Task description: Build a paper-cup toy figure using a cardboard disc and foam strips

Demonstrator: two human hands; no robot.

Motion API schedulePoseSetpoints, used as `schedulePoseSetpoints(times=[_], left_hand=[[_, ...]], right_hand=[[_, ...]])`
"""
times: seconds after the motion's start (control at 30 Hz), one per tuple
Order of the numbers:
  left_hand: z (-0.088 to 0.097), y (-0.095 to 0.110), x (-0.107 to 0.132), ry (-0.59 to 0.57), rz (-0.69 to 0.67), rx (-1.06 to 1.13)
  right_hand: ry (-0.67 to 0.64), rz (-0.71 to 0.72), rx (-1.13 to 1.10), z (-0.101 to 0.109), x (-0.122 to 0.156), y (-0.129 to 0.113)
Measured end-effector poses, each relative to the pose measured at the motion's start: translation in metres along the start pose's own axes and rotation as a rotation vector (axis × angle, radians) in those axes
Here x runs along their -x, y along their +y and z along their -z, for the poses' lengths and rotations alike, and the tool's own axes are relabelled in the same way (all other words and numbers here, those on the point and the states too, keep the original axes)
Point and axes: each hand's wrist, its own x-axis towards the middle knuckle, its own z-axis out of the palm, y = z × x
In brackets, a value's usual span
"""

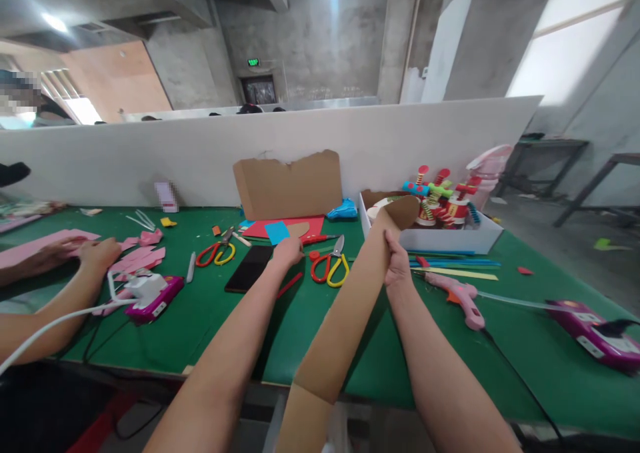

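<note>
My right hand [397, 261] grips the edge of a long brown cardboard strip [350, 300]. The strip slants from the white box down past the table's front edge and has a crease low down. My left hand [289, 252] reaches over the table beside a blue paper piece [277, 232] and a small rounded cardboard piece [299, 228]; its fingers are mostly hidden. Just right of it lie a red-handled tool [316, 239] and red-and-yellow scissors [331, 266]. A dark phone [249, 268] lies under my left wrist's left side. Red paper [257, 226] is behind that hand.
A pink glue gun [457, 294] lies at right, its cord trailing forward. The white box [445, 241] holds several colourful crafted figures. Cardboard [289, 190] leans on the white partition [200, 153]. At left, another person's hands [97, 256] work with pink paper near a purple power strip [155, 300].
</note>
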Motion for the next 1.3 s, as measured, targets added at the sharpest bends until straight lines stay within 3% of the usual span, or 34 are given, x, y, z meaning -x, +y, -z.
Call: schedulePoseSetpoints(times=[0.13,0.3,0.5,0.6,0.83,0.97,1.07,1.13,1.17,1.3], left_hand=[[-0.006,0.002,0.012,0.032,0.0,0.029],[0.005,-0.004,0.021,0.187,0.021,0.089],[0.018,-0.004,0.031,0.561,-0.117,0.319],[0.017,0.001,0.034,0.658,-0.196,0.428],[0.02,0.008,0.038,0.711,-0.238,0.491],[0.019,0.008,0.038,0.77,-0.31,0.517],[0.016,0.01,0.038,0.811,-0.37,0.524],[0.014,0.014,0.039,0.806,-0.396,0.513],[0.013,0.015,0.039,0.797,-0.409,0.505],[0.009,0.023,0.041,0.758,-0.488,0.487]], right_hand=[[-0.048,-0.037,0.016,0.006,-0.006,0.001],[-0.132,-0.088,0.068,0.013,-0.015,0.003],[-0.133,-0.167,0.153,0.006,-0.01,0.015],[-0.114,-0.166,0.234,0.001,-0.006,0.026],[-0.065,0.032,0.495,0.001,-0.007,0.046],[0.12,0.292,0.862,0.002,-0.01,0.046],[0.271,0.586,1.089,-0.003,-0.008,0.04],[0.201,0.763,1.06,-0.008,-0.005,0.035],[0.121,0.787,1.003,-0.011,-0.002,0.034],[-0.172,0.642,0.735,-0.021,0.008,0.032]])
